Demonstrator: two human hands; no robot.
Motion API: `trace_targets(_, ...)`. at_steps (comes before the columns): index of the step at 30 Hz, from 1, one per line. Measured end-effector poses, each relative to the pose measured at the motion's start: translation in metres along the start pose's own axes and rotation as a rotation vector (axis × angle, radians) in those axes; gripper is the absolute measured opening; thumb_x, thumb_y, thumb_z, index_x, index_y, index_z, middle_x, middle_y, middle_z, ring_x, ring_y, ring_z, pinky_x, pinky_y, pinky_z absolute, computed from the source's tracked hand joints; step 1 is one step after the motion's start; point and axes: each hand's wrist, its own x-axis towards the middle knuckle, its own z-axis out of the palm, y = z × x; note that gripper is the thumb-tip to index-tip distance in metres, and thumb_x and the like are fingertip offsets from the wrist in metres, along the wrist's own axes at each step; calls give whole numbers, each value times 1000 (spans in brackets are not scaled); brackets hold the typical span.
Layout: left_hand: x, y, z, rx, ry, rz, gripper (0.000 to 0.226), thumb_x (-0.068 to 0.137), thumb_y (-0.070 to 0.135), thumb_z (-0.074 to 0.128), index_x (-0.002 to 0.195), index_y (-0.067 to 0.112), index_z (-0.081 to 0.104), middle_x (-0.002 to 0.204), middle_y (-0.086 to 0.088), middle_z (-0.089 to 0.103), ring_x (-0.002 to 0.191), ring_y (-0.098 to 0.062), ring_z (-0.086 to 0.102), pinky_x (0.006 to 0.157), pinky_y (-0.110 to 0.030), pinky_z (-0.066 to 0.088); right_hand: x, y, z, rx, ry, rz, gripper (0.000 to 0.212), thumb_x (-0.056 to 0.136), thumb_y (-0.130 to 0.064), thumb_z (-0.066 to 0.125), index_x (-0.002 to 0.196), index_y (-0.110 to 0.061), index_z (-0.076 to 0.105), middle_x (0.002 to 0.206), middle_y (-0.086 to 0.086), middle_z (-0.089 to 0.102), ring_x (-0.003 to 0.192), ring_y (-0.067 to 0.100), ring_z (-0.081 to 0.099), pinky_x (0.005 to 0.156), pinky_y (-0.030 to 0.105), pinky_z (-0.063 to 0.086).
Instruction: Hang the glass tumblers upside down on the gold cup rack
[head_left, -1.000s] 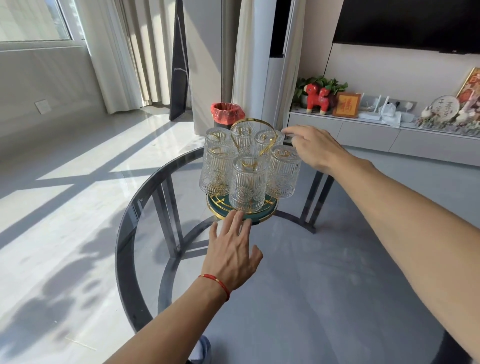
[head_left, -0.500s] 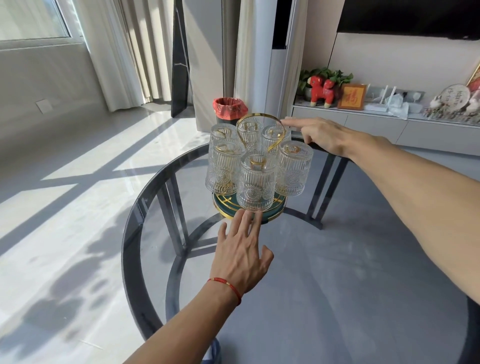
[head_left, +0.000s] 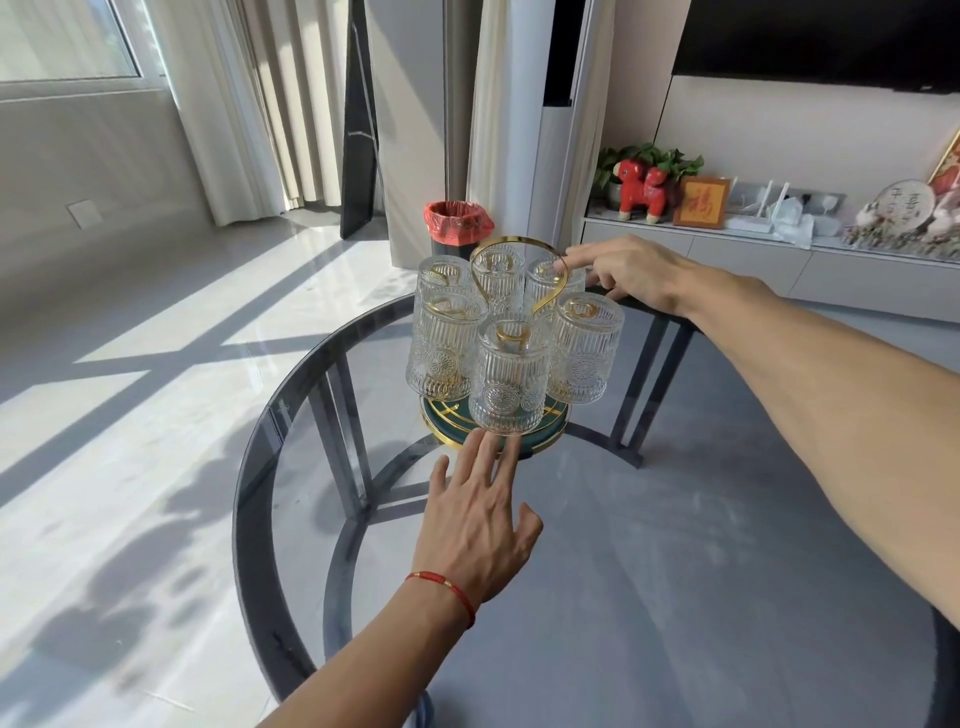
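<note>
Sunlight falls across the floor (head_left: 130, 364) at left, beneath a curtained window (head_left: 62, 41). On a round glass counter (head_left: 260, 467), six ribbed glass tumblers (head_left: 511, 384) hang upside down on a gold cup rack (head_left: 519, 248), ringed around its looped handle above a dark green, gold-rimmed base (head_left: 545, 441). The left hand (head_left: 478, 525), a red string bracelet (head_left: 447, 587) at the wrist, lies flat and low over the glass, its fingers (head_left: 483, 457) spread and released, the tips touching the near edge of the base just below the front tumbler. It grips nothing. Behind the rack stands a bin lined with a red bag (head_left: 457, 226). The right hand (head_left: 639, 270) reaches in from the right at the height of the rack's top, its fingers (head_left: 571, 257) loosely extended, the forefinger touching the gold loop beside the upturned bottom of the rear right tumbler; it grasps nothing. At far right, a low cabinet (head_left: 779, 260) along the wall carries a red toy animal (head_left: 641, 189), a framed picture (head_left: 701, 201) and other ornaments, beneath a dark wall-mounted screen (head_left: 815, 41).
</note>
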Motion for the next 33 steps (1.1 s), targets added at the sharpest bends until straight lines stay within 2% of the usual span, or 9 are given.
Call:
trace_targets(2,1,-1,0,1,-4,-1,77,94,50,34,162,19,17,167,-4,23,156,-25,12,124,-54,23,3,3,-1,13,31,2,68,71,-22,37,127,-26,75,155,3,54,125,28,57,107,55,50)
trace_targets(5,1,-1,1,2,-5,0,76,94,51,33,162,19,18,167,-4,24,156,-24,12,124,-54,25,6,9,-2,32,64,15,64,74,-27,39,128,-24,74,147,28,54,124,31,59,106,55,51)
trace_targets(6,1,-1,1,1,-8,0,76,94,51,33,162,19,18,167,-4,24,156,-24,12,123,-54,25,6,10,-1,39,72,20,64,74,-28,40,128,-23,74,146,29,54,124,31,60,106,55,51)
trace_targets(9,1,-1,1,3,-9,-3,76,94,51,33,162,19,18,167,-4,24,156,-24,11,124,-54,24,5,10,-1,-31,70,8,63,76,-29,39,128,-30,74,153,8,57,128,34,57,108,56,49)
trace_targets(13,1,0,1,-2,-15,-6,76,94,51,33,162,19,18,167,-4,23,156,-25,11,124,-55,24,4,9,-4,-233,44,-5,63,86,-28,35,142,-43,60,163,-15,43,152,23,36,126,51,23)
trace_targets(19,0,0,0,-6,-15,-6,76,94,51,32,161,19,19,167,-4,24,156,-24,12,123,-55,26,3,16,-2,-227,7,4,68,93,-8,38,143,-49,57,164,-5,43,153,24,35,126,48,21)
trace_targets(23,1,0,0,-11,-12,-8,76,94,51,34,162,19,20,167,-5,24,156,-25,13,124,-55,24,3,16,-1,-217,6,9,67,93,-7,39,141,-51,58,163,2,46,151,26,38,126,48,25)
trace_targets(28,1,0,1,-12,-16,-10,76,94,52,34,162,20,18,168,-5,22,156,-25,11,124,-55,24,5,18,-2,-236,7,-19,67,92,-7,40,140,-50,59,163,2,45,152,26,38,126,48,24)
trace_targets(33,1,0,0,-15,-12,-9,77,93,51,34,162,19,18,167,-5,23,156,-25,12,124,-55,24,11,13,-1,-171,60,-40,68,93,1,39,146,-37,58,159,0,50,151,20,39,125,39,24)
